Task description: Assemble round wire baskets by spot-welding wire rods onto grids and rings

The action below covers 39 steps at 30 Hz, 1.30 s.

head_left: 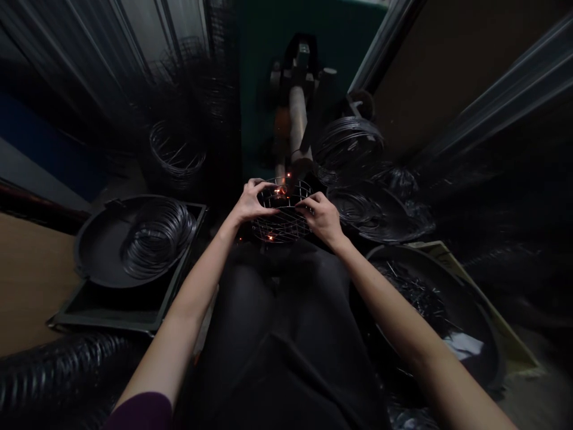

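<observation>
A round wire basket [283,230] of thin metal rods is held in front of the machine, above my lap. My left hand [253,202] grips its left side, thumb and fingers around the rim. On the right side, my right hand [321,216] pinches the wire with thumb and forefinger. Orange sparks glow inside the basket and below it, where the tip of the spot welder [299,125] meets the wire. The exact contact point is hard to make out in the dim light.
To the left, a black pan [101,245] holds a coil of wire rings [156,239] over a green crate [111,319]. At right stand a pan of short metal rods [414,289] and another with wire hoops [358,206]. More wire rings [176,152] stand at back left.
</observation>
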Each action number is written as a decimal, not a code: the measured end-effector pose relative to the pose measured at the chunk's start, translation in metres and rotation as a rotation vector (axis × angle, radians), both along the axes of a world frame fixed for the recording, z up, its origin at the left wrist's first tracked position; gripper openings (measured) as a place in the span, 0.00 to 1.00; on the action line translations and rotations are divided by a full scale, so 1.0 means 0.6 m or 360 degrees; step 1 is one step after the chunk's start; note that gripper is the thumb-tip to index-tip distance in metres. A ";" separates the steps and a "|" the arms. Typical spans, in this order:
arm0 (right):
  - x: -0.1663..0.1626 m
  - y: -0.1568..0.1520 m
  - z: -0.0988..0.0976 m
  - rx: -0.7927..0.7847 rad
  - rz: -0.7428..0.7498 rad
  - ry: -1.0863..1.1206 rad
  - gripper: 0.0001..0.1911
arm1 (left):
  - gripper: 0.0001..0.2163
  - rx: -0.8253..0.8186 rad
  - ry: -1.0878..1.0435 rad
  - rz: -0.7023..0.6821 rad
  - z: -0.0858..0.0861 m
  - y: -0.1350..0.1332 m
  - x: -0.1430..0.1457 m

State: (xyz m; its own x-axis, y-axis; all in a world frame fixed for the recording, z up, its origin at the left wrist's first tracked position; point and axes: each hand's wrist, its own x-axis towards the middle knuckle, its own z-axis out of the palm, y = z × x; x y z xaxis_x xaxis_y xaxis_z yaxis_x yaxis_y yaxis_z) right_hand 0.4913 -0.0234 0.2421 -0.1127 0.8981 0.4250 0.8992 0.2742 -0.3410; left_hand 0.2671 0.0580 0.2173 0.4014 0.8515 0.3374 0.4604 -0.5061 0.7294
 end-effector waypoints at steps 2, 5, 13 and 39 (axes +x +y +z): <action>0.000 0.008 0.000 -0.0002 -0.0029 0.0067 0.08 | 0.33 -0.0005 0.0002 -0.0006 0.000 0.011 0.000; -0.007 0.030 0.003 -0.0050 -0.0116 0.0168 0.08 | 0.32 -0.0059 0.0015 0.0015 0.008 0.034 0.007; 0.021 -0.012 0.013 -0.0139 -0.0299 0.0740 0.20 | 0.51 -0.0107 -0.0269 -0.0072 -0.041 0.041 -0.033; -0.045 -0.017 0.065 -0.0667 0.0179 0.0150 0.11 | 0.38 0.0340 0.0293 -0.0151 0.009 -0.065 -0.023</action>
